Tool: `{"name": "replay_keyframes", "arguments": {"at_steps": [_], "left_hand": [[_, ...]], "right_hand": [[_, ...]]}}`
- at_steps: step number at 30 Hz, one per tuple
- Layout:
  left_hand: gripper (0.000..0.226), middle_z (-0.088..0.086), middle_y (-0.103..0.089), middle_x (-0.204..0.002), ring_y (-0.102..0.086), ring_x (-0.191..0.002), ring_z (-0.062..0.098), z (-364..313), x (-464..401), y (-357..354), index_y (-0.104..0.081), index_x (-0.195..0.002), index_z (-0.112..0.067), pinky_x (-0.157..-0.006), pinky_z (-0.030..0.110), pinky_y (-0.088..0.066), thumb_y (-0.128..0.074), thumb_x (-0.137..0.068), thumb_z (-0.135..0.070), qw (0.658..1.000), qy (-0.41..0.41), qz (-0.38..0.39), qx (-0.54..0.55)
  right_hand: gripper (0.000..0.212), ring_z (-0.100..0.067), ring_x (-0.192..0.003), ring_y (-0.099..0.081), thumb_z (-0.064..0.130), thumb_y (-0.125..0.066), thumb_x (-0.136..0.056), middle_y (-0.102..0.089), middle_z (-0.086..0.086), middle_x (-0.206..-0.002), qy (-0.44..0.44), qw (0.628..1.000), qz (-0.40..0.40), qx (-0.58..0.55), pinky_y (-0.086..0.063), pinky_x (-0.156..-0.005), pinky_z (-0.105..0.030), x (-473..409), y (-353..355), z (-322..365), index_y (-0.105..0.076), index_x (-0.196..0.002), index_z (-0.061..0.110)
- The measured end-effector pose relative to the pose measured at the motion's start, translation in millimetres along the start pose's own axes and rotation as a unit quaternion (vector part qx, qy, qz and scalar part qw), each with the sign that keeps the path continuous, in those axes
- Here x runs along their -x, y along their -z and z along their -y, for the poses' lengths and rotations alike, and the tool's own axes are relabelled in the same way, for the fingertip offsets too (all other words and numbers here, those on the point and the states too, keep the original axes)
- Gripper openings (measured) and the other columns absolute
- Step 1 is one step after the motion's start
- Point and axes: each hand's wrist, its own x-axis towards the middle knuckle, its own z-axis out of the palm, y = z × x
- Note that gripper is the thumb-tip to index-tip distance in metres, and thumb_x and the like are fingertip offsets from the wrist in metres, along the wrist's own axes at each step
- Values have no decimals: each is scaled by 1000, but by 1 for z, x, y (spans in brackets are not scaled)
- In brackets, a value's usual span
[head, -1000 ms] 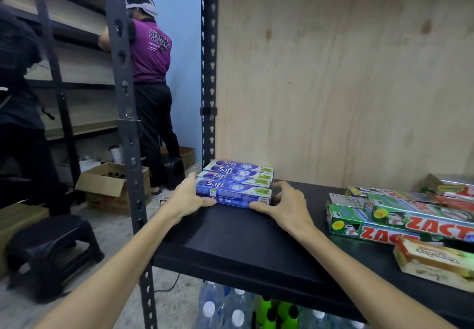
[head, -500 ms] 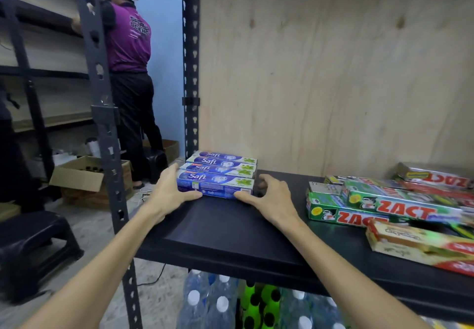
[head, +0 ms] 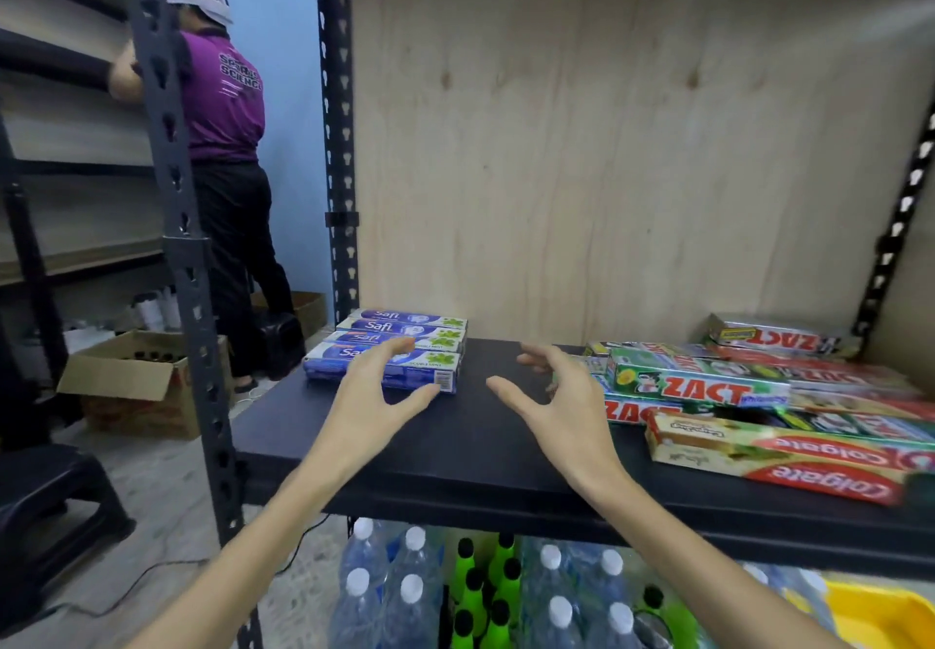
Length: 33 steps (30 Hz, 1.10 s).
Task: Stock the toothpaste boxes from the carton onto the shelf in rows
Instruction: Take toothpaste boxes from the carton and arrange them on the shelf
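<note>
A neat group of blue Safi toothpaste boxes (head: 405,340) lies in rows at the back left of the black shelf (head: 480,441). My left hand (head: 374,395) hovers just in front of and over them, fingers spread and holding nothing. My right hand (head: 556,405) hangs above the bare middle of the shelf, fingers loosely spread, empty. To the right lies a loose heap of green and red Zact boxes (head: 708,385) and Colgate boxes (head: 789,456) at mixed angles.
A plywood back panel (head: 632,152) closes the shelf behind. Below the shelf stand water bottles (head: 399,593) and green bottles (head: 485,593). A person in a purple shirt (head: 222,92) works at the left, beside an open cardboard carton (head: 136,380) and a black step stool (head: 55,507).
Both hands have let go of the Safi stack's sides and lifted off it; the right hand has drifted right toward the shelf's middle.
</note>
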Motion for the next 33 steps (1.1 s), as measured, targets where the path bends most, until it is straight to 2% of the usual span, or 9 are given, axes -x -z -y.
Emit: {"name": "replay_keyframes", "arguments": {"at_steps": [7,9,12,15,18,23,26,30,33], "left_hand": [[59,-21,-60,-131,-53,-122,-4,-78,-17,-77,-56,-134,-31,-108,33,-44,-75,-83,-53,997,-34,55,44],[62,-23,-57,-133,-51,-122,-4,-97,-23,-99,-54,-136,-33,-108,32,-44,-70,-83,-61,994,-47,92,30],[62,-20,-56,-131,-50,-117,-1,-119,-32,-127,-55,-138,-28,-102,24,-41,-72,-85,-55,990,-53,128,22],[63,-16,-59,-135,-52,-120,0,-128,-41,-149,-56,-137,-27,-101,24,-43,-74,-83,-55,987,-56,150,9],[67,-14,-60,-137,-53,-119,-2,-130,-51,-164,-54,-140,-27,-92,15,-40,-74,-82,-56,984,-49,174,-2],[58,-14,-62,-135,-55,-121,1,-129,-62,-172,-58,-136,-32,-95,22,-42,-71,-85,-55,980,-49,189,-27],[45,-20,-65,-123,-58,-115,-4,-124,-64,-167,-62,-123,-39,-94,22,-46,-73,-83,-54,980,-51,191,-26],[36,-28,-61,-108,-52,-98,-22,-113,-70,-157,-60,-118,-40,-77,3,-40,-74,-86,-46,981,-52,182,-36],[37,-22,-64,-110,-56,-101,-15,-99,-73,-145,-63,-124,-35,-83,13,-47,-71,-89,-45,983,-46,172,-41]], "right_hand": [[66,-10,-121,-50,59,-72,-82,-64,10,-123,24,989,-34,144,-40,-94,-27,-15,121,-35,-59,-136,23],[68,-15,-123,-48,61,-72,-80,-65,5,-126,20,980,-41,194,-40,-96,-31,-20,157,-57,-60,-135,21],[74,-23,-125,-40,66,-71,-76,-62,-2,-134,-9,954,-40,296,-34,-95,-40,-27,201,-85,-59,-135,23],[80,-29,-135,-32,74,-66,-75,-54,-4,-146,-66,929,1,363,-28,-104,-45,-35,232,-106,-54,-142,31],[79,-30,-142,-27,79,-58,-71,-50,0,-150,-95,930,70,349,-21,-112,-51,-42,249,-121,-52,-140,41],[85,-21,-140,-35,86,-46,-66,-54,8,-145,-68,941,114,311,-24,-110,-51,-48,253,-137,-53,-139,43],[81,-18,-135,-39,87,-51,-66,-57,11,-140,-56,947,117,294,-25,-102,-44,-56,253,-143,-56,-134,43],[76,-16,-132,-40,85,-57,-67,-59,13,-134,-32,950,119,287,-19,-95,-36,-67,238,-140,-58,-130,43],[72,-12,-123,-49,83,-60,-69,-64,15,-122,-22,953,127,274,-22,-96,-36,-70,221,-134,-61,-125,38]]}}
